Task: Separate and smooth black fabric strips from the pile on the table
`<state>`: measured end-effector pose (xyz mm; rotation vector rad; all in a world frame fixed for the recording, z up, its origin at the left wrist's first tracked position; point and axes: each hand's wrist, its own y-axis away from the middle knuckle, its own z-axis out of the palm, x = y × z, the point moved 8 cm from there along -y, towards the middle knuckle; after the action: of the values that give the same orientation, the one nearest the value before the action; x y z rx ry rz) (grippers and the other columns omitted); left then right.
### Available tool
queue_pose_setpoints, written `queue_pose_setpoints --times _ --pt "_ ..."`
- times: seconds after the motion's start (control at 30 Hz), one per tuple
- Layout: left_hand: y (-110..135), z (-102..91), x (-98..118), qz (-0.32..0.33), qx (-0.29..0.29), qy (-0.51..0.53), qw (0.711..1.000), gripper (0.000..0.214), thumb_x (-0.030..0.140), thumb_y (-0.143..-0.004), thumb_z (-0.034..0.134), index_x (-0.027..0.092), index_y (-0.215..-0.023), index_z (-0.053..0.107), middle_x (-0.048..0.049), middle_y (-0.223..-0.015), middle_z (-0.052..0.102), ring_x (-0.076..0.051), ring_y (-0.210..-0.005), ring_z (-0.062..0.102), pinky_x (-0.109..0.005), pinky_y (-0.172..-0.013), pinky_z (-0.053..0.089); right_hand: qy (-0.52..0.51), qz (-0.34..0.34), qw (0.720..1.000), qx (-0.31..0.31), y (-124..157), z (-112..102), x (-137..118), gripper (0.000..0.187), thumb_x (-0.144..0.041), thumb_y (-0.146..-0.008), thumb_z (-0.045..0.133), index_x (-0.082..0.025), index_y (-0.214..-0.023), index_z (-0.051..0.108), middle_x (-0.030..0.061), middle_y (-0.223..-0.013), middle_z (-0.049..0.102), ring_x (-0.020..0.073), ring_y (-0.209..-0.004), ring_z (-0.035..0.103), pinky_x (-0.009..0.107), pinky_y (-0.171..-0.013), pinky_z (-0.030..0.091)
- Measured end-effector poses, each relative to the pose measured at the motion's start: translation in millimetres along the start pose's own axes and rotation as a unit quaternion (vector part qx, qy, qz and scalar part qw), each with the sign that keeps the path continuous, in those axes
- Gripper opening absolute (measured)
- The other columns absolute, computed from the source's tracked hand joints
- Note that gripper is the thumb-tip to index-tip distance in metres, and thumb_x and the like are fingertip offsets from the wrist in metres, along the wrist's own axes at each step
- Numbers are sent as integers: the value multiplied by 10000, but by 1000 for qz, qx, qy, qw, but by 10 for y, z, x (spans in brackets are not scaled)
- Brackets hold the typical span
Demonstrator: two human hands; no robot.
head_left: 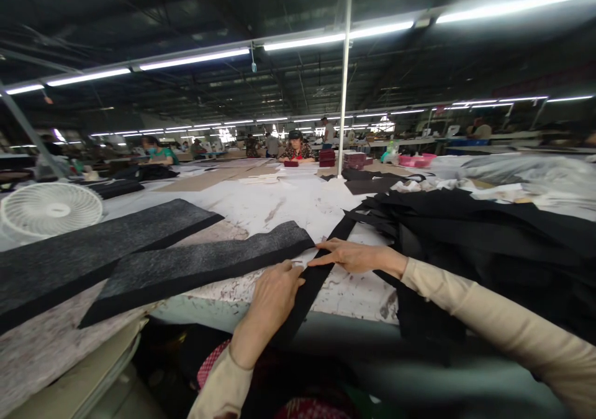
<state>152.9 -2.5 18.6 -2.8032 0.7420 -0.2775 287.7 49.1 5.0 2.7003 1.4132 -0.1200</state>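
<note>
A long black fabric strip (311, 282) runs from the table's front edge towards the black pile at the right. My left hand (274, 292) is curled with its fingers on the strip's near part. My right hand (347, 256) lies flat on the strip a little further up, fingers stretched to the left. Just left of both hands lies a grey felt strip (200, 267) with a black edge, its end close to my right fingertips. A second, larger grey felt strip (93, 245) lies further left.
A heap of black fabric (488, 233) fills the table's right side. A white fan (51, 208) sits at the far left. A white pole (343, 96) stands mid-table. Other people sit at the table's far end, with red boxes (326, 155) and a pink tray (414, 158) nearby.
</note>
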Motion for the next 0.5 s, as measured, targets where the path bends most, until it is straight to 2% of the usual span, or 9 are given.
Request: queue_pose_setpoints --times 0.07,0.13,0.3,0.5 --pt "97 1 -115 -48 -1 76 996 239 193 -898 480 213 -1038 673 -40 -886 629 -193 -854 611 -299 -735 431 -10 2 1000 2 10 -7 -7 853 123 -691 337 -331 -1409 406 45 -1496 326 244 -1380 279 475 -1108 276" --pt "191 13 -156 -56 11 107 993 238 186 -899 477 220 -1007 687 -29 -847 611 -178 -843 600 -283 -737 431 -16 3 1000 2 22 -19 -17 863 130 -688 322 -327 -1416 394 41 -1494 331 235 -1392 257 473 -1118 260" --pt "324 27 -81 -12 65 30 997 303 198 -936 389 208 -1020 680 -47 -842 577 -188 -817 556 -302 -735 429 -25 9 999 -24 40 -10 -71 897 138 -665 317 -335 -1425 375 29 -1533 252 235 -1411 214 454 -1127 253" --pt "344 32 -50 4 55 4 998 313 177 -936 374 206 -1010 676 -48 -849 568 -176 -797 558 -281 -700 428 -26 -33 999 -19 20 8 -158 899 134 -645 333 -319 -1420 387 20 -1547 216 230 -1419 186 473 -1143 200"
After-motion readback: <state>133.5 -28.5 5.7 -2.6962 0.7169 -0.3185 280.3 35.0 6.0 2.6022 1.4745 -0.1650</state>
